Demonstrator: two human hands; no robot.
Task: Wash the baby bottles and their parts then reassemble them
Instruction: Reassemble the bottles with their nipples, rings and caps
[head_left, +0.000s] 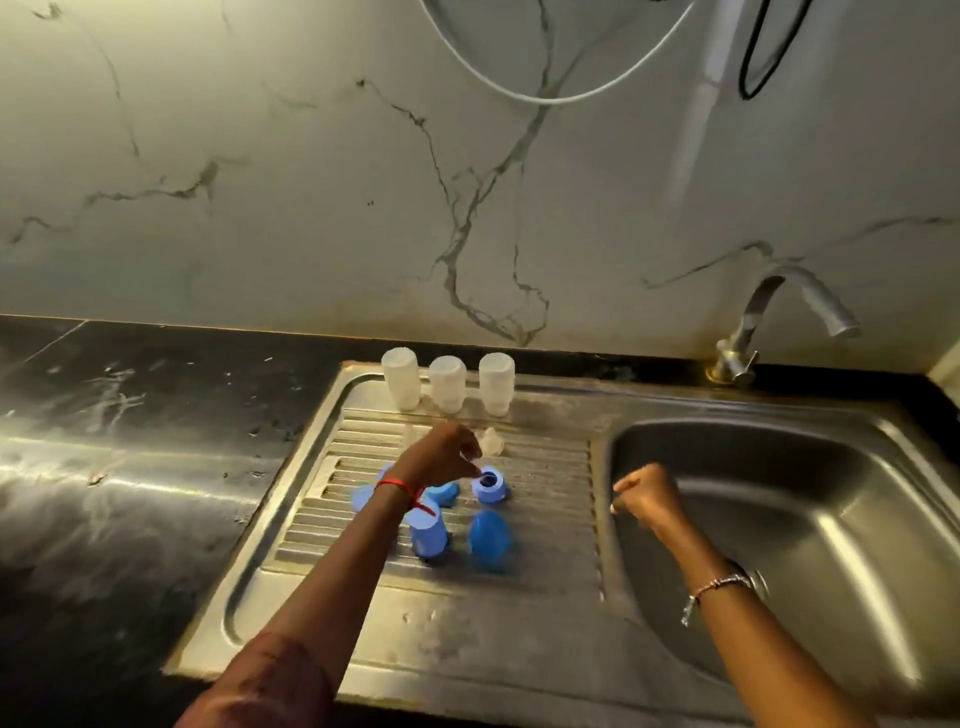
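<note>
Three translucent baby bottles (447, 383) stand upside down in a row at the back of the steel drainboard (550, 525). Blue parts lie on its ribs: a screw ring (490, 487), a domed cap (489, 540), another cap (429, 534) and more blue pieces (447, 493) partly hidden by my left arm. Two clear nipples (491, 441) lie in front of the bottles. My left hand (441, 454) reaches over the drainboard and its fingertips pinch the rim of the screw ring. My right hand (647, 496) hovers at the sink's left edge, loosely curled and holding nothing.
The steel sink basin (831, 519) lies to the right, with a curved tap (779, 322) at its back corner. A dark stone counter (130, 467) stretches to the left. A marble wall with hanging hoses (545, 96) rises behind.
</note>
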